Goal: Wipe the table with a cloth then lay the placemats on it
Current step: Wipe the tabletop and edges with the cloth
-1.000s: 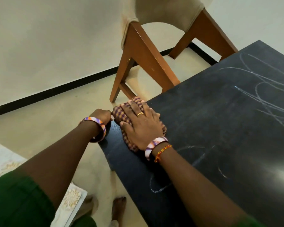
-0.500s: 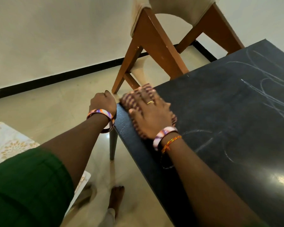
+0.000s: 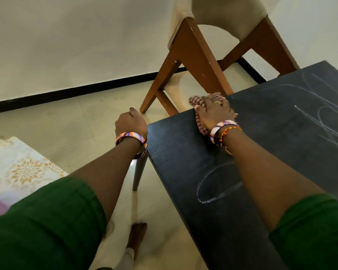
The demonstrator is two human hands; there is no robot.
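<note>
Your right hand (image 3: 215,114) presses the checked cloth (image 3: 198,103) flat at the table (image 3: 183,152) corner; your left hand (image 3: 130,123) curls loosely, holding nothing. Push further and the cloth may slip off the edge.

Head view: your right hand (image 3: 215,114) presses the cloth (image 3: 198,103) on the table (image 3: 183,152).

The hand lies flat on the checked cloth at the far left edge of the black tabletop, where chalk marks (image 3: 219,184) show near your forearm and further right. Your left hand (image 3: 130,123) is loosely curled off the table's corner, holding nothing. A wooden chair (image 3: 195,55) stands beyond the table. A patterned placemat (image 3: 21,168) lies at lower left.
</note>
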